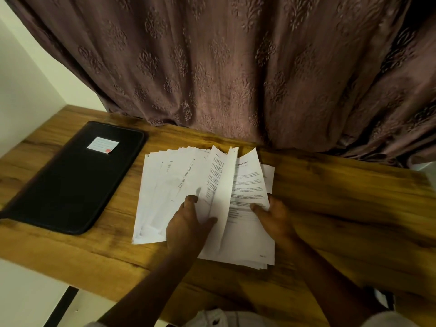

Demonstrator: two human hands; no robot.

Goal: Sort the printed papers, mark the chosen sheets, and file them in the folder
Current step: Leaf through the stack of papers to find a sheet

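Note:
A fanned stack of printed papers [165, 185] lies in the middle of the wooden table [342, 197]. My left hand [186, 227] rests on the fanned sheets, thumb and fingers pinching one sheet that stands up on edge and curls. My right hand [273, 215] holds the right edge of the top printed sheet [247, 185], thumb on its text. A shut black folder [70, 178] with a white label [102, 144] lies flat at the left, apart from the papers. No pen or marker is in view.
A brown patterned curtain [236, 67] hangs right behind the table and touches its back edge. A white wall [23, 79] stands at the left. The table's near edge runs just in front of my arms.

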